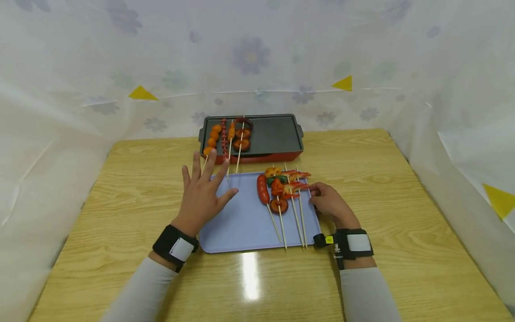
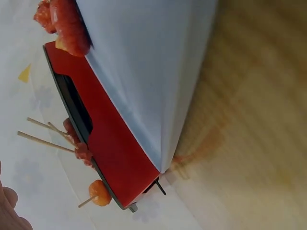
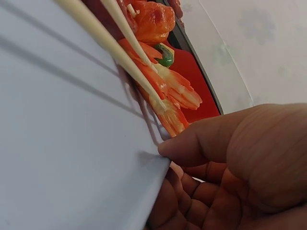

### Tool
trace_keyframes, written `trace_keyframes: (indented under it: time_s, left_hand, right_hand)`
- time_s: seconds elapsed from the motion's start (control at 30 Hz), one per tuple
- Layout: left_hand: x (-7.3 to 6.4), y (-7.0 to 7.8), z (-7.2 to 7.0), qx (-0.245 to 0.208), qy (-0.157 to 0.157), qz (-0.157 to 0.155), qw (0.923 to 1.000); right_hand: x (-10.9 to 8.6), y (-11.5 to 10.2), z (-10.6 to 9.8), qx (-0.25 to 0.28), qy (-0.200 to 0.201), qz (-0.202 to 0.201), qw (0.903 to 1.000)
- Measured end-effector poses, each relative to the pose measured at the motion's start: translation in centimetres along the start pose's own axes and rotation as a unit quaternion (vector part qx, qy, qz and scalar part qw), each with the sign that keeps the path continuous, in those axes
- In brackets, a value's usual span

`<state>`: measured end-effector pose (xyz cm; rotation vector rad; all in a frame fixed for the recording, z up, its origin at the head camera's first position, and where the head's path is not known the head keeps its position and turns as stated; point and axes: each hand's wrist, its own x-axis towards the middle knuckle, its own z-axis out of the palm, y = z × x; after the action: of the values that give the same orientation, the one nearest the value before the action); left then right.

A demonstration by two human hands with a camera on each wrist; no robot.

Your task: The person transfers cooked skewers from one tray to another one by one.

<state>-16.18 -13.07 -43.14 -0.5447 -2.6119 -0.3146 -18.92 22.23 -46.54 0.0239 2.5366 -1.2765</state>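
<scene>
My right hand (image 1: 329,202) pinches the right rim of a pale blue tray (image 1: 231,230), thumb on top and fingers curled below, as the right wrist view shows. My left hand (image 1: 201,197) is spread with straight fingers above the tray's left side, its fingertips near the front of the grill. Skewers lie on the right part of the tray: a sausage skewer (image 1: 263,190), a mixed skewer with a mushroom slice (image 1: 279,205) at its lower end, and shrimp skewers (image 1: 295,188) close to my right hand. Their sticks point toward me.
Behind the tray stands a red grill (image 1: 277,157) with a dark grill plate (image 1: 275,134). Several skewers lie on its left half, among them orange balls (image 1: 213,137) and mushroom slices (image 1: 241,145), sticks overhanging the front. A floral curtain (image 1: 251,58) surrounds the wooden table (image 1: 382,188).
</scene>
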Motion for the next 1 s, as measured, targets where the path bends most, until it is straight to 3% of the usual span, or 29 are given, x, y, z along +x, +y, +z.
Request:
trace_keyframes:
  time_s: [0.17,0.27,0.6,0.77,1.0]
  left_hand:
    - [1.8,-0.9,-0.1,0.015,-0.015,0.004,0.9998]
    - [2.9,-0.8,-0.5,0.007,-0.029,-0.002,0.9996]
    - [6.0,1.7,-1.0,-0.122,-0.057,-0.001,0.9909]
    - [6.8,3.1,-0.6,-0.155,-0.072,-0.022,0.9851]
    - [7.8,4.0,0.3,-0.154,-0.051,-0.084,0.9831]
  right_hand:
    - [0.1,0.0,0.0,-0.001,-0.002,0.000,1.0000]
    - [0.1,0.0,-0.1,-0.003,0.000,0.001,1.0000]
    - [-0.1,0.0,-0.1,-0.003,0.004,0.002,1.0000]
    - [-0.1,0.0,-0.1,0.002,0.002,0.001,1.0000]
    - [0.0,0.1,0.0,0.005,-0.004,-0.001,1.0000]
